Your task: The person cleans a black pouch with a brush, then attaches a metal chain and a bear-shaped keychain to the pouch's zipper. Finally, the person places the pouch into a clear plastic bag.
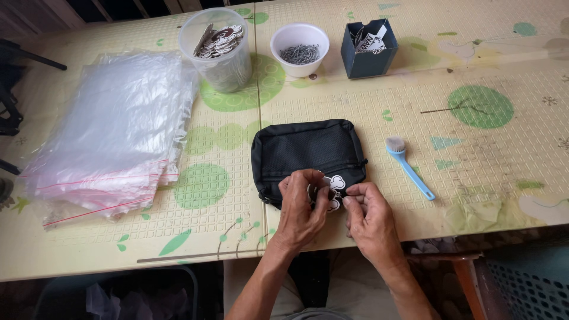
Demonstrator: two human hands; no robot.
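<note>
Black fabric pouch [308, 155] is lying near the table's front edge [237, 255], where the left hand [302, 207] and right hand [368, 216] are together pinching a white tag [335, 185]; bare mat is lying open beyond the blue brush [409, 167].

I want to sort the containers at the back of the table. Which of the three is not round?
The dark blue box at the right end of the row. It is square and holds cards, while the clear tub and the white bowl are round.
</note>
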